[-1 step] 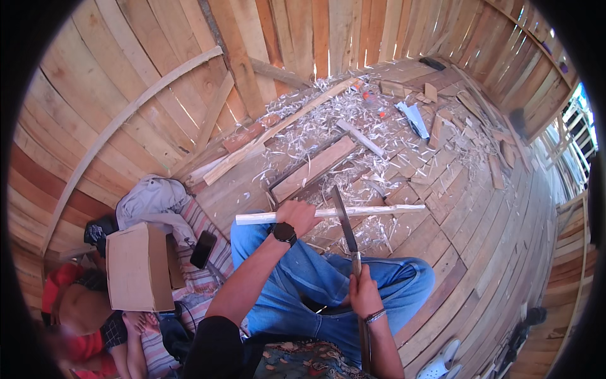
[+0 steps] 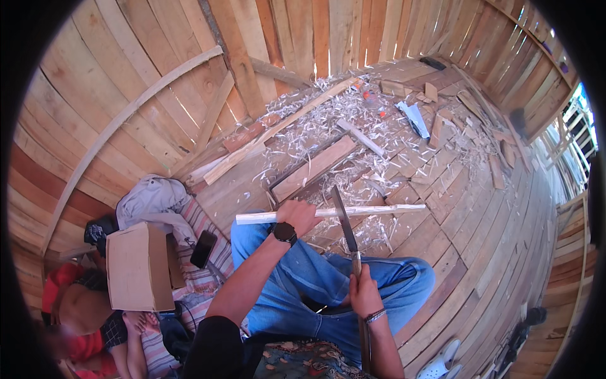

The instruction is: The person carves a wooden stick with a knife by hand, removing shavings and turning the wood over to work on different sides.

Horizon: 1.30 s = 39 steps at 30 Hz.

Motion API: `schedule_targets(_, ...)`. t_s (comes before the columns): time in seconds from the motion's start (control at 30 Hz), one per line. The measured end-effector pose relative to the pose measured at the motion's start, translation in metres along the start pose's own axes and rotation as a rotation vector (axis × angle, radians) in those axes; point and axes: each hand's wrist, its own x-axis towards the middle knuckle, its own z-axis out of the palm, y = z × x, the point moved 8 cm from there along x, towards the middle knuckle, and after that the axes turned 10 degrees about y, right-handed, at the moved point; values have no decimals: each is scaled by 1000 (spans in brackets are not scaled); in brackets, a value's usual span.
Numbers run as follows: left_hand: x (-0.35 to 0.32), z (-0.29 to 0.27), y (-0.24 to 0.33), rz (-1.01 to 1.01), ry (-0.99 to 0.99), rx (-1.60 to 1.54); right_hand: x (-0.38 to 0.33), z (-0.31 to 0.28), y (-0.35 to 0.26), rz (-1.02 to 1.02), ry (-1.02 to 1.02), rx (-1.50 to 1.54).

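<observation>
My left hand (image 2: 298, 215), with a black watch on its wrist, grips a long pale peeled stick (image 2: 379, 209) near its left end and holds it level over my blue-jeaned knee (image 2: 315, 278). My right hand (image 2: 364, 294) is closed on the handle of a long dark knife (image 2: 344, 221). The blade points away from me and its edge crosses the stick near the middle, touching it. Both hands are above the wooden plank floor (image 2: 454, 252).
Pale wood shavings (image 2: 328, 123) and short offcuts litter the floor ahead, around a flat plank (image 2: 312, 167). On my left are a cardboard box (image 2: 136, 265), a dark phone (image 2: 203, 248), grey cloth (image 2: 151, 196) and another person in red (image 2: 66, 309). White sandals (image 2: 442, 366) lie lower right.
</observation>
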Motion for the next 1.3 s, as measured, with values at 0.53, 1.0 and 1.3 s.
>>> schedule_targets(0.53,1,-1,-1,-16,-13,-6,0,7,6,-6,42,4)
schedule_targets(1.0,1,0,-2,-30,-30,-10,-10,9,6,43,6,57)
schedule_targets(1.3,1,-2,-1,-13,-10,-13,-13,2,-3,54,31,27)
